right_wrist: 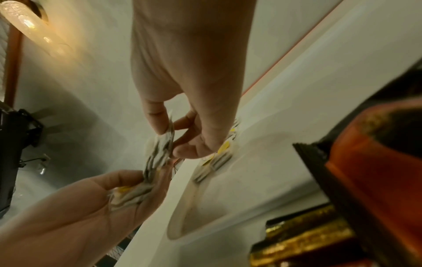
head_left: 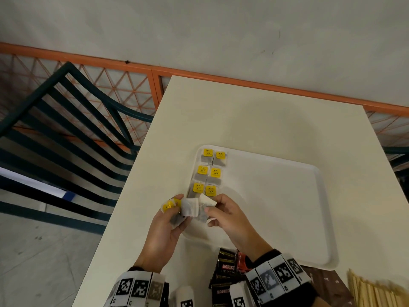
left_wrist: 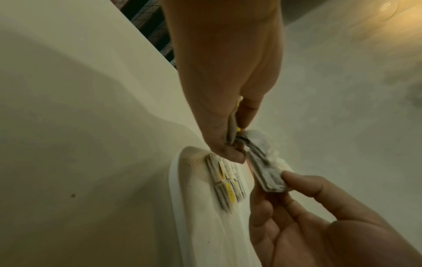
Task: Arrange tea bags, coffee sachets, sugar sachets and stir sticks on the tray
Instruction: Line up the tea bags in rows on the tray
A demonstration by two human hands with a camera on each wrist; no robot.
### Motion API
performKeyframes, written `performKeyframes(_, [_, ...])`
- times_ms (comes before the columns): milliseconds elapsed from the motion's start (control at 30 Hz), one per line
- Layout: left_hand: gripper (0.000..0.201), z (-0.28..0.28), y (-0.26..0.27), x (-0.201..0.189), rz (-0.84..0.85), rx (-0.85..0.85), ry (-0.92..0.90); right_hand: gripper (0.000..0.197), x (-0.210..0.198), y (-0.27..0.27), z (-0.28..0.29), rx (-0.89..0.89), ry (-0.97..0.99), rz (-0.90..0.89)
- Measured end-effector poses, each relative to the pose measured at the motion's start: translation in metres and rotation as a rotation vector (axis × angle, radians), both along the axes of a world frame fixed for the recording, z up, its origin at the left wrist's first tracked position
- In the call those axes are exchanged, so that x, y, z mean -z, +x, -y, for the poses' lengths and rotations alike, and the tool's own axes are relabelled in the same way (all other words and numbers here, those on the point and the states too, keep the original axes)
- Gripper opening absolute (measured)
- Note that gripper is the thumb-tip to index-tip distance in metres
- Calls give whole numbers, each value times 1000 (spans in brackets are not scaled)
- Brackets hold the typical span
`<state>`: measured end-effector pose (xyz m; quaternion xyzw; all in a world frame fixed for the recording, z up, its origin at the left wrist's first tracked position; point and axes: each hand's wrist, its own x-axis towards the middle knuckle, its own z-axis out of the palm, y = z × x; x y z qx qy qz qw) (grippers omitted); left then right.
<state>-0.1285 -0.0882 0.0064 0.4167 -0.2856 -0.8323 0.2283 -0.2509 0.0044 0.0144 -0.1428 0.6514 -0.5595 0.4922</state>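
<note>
Right fingers (head_left: 208, 209): thumb and forefinger pinched on the edge of 1 tea bag (head_left: 204, 206), peeling it off the bundle.
Left fingers (head_left: 177, 212): curled round the bundle of tea bags (head_left: 188, 209), yellow tags sticking out past the thumb.
Handling: paper bags look light, limp and easily torn; strings and tags could snag on each other. Best taken by a flat edge or corner, pulled gently, not by the tag.
Right hand (head_left: 230, 220): palm down, wrist low, just above the near left corner of the tray (head_left: 287, 218).
Left hand (head_left: 166, 229): palm turned inward, over the tray's left rim.
Placed bags (head_left: 209, 172): 6 on the tray's left side, in 3 rows of 2.
Bench (head_left: 265, 120): coffee sachets (head_left: 223, 269) and stir sticks (head_left: 371, 291) wait at the near edge, off the tray.
</note>
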Motion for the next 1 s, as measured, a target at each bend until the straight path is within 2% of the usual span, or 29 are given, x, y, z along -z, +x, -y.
performKeyframes(133, [22, 1, 0, -2, 52, -25, 59, 20, -2, -5, -4, -7, -81, -66])
performKeyframes(333, [16, -1, 1, -9, 55, 129, 190, 25, -1, -9, -5, -32, -160, -162])
performKeyframes(467, [33, 0, 2, -10, 51, 243, 267, 27, 1, -7, -6, -64, -163, -256])
performKeyframes(667, [19, -3, 3, -5, 89, 342, 166, 24, -3, -7, -7, -212, -131, -217])
performKeyframes(733, [20, -3, 5, 0, 62, 287, 128, 22, -3, -6, -5, -201, -75, -151])
performKeyframes(833, [13, -2, 7, -1, 17, 184, 42, 36, -4, -2, -3, -284, 32, -38])
performKeyframes(900, [17, -1, 6, -5, -8, 162, -23, 40, -5, 4, -1, -345, 36, -1])
performKeyframes(1000, [16, -3, 5, -8, 20, 187, -73, 21, -3, 11, 8, -246, 18, -19])
